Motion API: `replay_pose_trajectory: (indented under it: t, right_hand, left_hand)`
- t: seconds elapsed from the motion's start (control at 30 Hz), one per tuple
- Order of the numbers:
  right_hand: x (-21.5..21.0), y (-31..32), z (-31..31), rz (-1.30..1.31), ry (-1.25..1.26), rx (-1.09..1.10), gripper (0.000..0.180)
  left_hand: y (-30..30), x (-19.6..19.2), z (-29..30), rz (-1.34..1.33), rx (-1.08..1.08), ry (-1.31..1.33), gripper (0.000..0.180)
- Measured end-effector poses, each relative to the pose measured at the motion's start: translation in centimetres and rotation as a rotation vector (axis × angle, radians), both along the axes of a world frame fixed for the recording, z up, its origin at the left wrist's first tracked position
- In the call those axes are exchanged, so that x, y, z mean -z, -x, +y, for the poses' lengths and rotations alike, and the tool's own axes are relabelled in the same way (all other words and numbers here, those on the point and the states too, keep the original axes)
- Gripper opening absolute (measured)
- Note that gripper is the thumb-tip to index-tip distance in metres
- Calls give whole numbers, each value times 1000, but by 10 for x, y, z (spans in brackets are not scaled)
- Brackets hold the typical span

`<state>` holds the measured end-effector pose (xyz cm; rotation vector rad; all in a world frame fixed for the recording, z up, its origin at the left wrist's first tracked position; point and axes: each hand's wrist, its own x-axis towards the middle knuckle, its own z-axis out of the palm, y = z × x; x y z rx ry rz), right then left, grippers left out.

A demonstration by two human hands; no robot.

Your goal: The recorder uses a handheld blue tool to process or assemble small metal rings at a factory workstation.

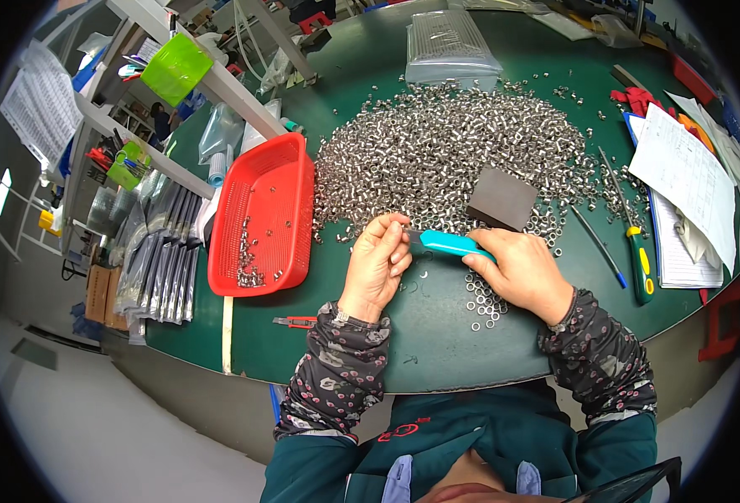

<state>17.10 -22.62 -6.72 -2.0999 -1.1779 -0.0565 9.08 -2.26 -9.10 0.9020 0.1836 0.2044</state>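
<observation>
Right hand [521,270] gripping turquoise tool [454,244], tip touching pinched left hand [378,261] fingers

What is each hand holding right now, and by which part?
Right hand grips a turquoise plastic-handled tool by its rear end. Left hand pinches at its tip; any part there is hidden.

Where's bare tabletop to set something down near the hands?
Bare green mat lies along the near edge, between the left hand and right hand and toward the body, and between the red basket and left hand. Crowded: the pile of small metal rings beyond the hands, loose rings under the right hand, tools and papers on the right.
</observation>
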Motion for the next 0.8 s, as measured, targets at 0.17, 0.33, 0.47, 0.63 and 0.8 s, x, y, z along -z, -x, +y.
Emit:
replay_pose_trajectory:
  t: [0.17, 0.33, 0.47, 0.63, 0.8]
  right_hand:
    - [0, 0, 0, -10, -13, -5, 24]
    - [-2, 2, 1, -37, 19, 23, 24]
    - [-1, 2, 2, -87, 26, 44, 24]
    - [1, 1, 2, -150, 9, 54, 24]
    - [1, 0, 3, -210, -23, 52, 24]
  left_hand:
    - [1, -2, -1, 15, -27, -15, 13]
    - [1, -2, -2, 19, -57, -33, 14]
    - [1, -3, -4, 29, -73, -34, 14]
    - [1, -2, -5, 23, -75, -24, 15]
    - [1, -1, -5, -4, -56, -8, 16]
